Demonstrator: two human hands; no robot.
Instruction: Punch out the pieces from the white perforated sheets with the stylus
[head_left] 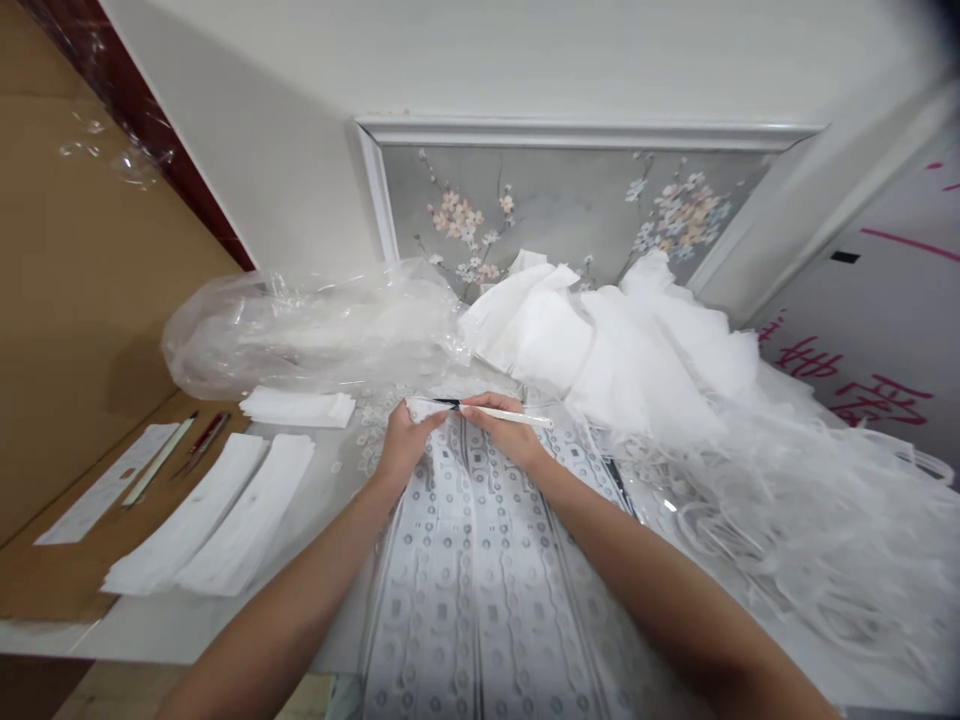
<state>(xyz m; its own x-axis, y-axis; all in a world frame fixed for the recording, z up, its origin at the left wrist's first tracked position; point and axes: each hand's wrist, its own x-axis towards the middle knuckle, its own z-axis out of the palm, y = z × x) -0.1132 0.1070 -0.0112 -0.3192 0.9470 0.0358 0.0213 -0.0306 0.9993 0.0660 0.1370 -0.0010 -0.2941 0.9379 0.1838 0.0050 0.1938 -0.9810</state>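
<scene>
A long white sheet [442, 560] printed with grey circles, squares and wavy lines runs down the table towards me, divided by a dark line down its middle. At its far edge my left hand [407, 442] is closed, thumb and fingers pinching the sheet's top corner. Close beside it, my right hand [506, 428] is closed around a slim white-handled tool [517, 414]. Its dark, narrow tip lies at the sheet's top edge, between the two hands. What kind of tool it is cannot be made out. Small white cut pieces lie around the left hand.
White fabric pieces [600, 340] are heaped at the back, and tangled white strips [810, 540] on the right. A clear plastic bag [300, 325] lies back left. Stacked white strips [247, 515], a pale stick-like tool [160, 460] and a red tool [204, 435] lie left.
</scene>
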